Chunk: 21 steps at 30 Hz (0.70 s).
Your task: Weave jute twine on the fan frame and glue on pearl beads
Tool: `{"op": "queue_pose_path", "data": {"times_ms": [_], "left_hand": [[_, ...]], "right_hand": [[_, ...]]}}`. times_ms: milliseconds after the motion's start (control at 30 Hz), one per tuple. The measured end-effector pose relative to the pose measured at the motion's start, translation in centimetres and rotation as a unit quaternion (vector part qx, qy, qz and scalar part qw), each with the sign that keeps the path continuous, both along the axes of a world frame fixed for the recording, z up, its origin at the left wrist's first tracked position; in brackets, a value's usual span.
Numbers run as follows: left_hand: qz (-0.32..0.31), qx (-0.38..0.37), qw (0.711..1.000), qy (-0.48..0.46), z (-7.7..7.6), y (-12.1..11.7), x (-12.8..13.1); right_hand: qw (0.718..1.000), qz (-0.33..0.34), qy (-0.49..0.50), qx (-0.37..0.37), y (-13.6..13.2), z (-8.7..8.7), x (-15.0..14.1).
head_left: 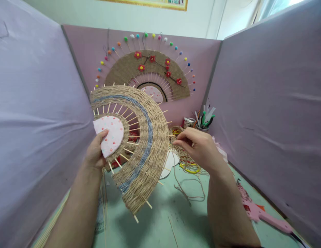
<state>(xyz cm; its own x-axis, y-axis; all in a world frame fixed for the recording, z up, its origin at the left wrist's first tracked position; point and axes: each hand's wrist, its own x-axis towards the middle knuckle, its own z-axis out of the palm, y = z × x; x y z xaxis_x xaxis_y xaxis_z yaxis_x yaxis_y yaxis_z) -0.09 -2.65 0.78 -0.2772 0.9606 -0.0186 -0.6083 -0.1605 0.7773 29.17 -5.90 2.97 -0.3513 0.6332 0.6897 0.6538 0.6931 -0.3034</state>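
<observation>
A half-round fan (pixel 156 137), woven from brown twine over thin wooden sticks with a blue band, is held up tilted above the table. My left hand (pixel 95 151) grips it at the white, red-dotted half-circle at its base, thumb on the front and the other fingers hidden behind. At the fan's right edge, beside a stick tip, my right hand (pixel 196 144) is closed in a pinch on a thin strand of twine. Loose twine (pixel 195 198) trails down from near those fingers onto the table.
A finished-looking fan (pixel 119 70) with red flowers and coloured beads hangs on the back panel. Heaped twine (pixel 187 158) and a cup of tools (pixel 202 128) stand behind my right hand. A pink glue gun (pixel 266 215) lies right; loose sticks (pixel 55 220) lie left. Fabric-covered panels (pixel 274 103) enclose the table.
</observation>
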Motion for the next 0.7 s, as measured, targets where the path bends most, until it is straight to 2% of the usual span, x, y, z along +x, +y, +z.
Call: {"op": "queue_pose_path", "data": {"times_ms": [300, 700], "left_hand": [[-0.017, -0.017, 0.999, 0.031, 0.59, -0.79, -0.21], [-0.036, -0.015, 0.999, 0.026, 0.40, -0.88, -0.33]], "right_hand": [[1.000, 0.010, -0.024, 0.010, -0.04, 0.03, -0.05], [0.998, 0.033, -0.010, -0.051, 0.43, -0.06, 0.42]]}}
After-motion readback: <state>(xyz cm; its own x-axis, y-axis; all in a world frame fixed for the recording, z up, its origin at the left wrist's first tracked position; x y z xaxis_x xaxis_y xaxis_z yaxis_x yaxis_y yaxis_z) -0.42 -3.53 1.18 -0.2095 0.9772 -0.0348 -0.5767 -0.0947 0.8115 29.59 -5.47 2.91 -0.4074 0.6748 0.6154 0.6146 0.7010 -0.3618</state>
